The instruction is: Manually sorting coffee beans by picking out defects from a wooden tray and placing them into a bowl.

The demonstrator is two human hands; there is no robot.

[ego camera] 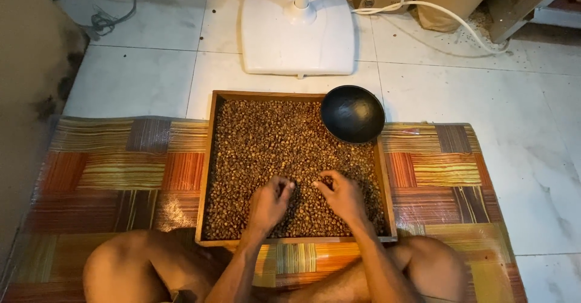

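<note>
On the floor mat (109, 176), my left hand (270, 203) and right hand (342, 195) pinch beans (266, 139) (brown) filling the wooden tray (207, 176); black bowl (352, 113) far right.

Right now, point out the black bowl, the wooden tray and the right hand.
black bowl (352, 114), head view, on its dark inner hollow.
wooden tray (207, 164), head view, on its left rim.
right hand (341, 194), head view, on the back of the hand.

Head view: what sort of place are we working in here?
Probably a home or small workshop floor: white floor tiles, a striped woven mat, and a white pedestal fan base. Both hands, left and right, rest in a wooden tray of brown beans.
</note>
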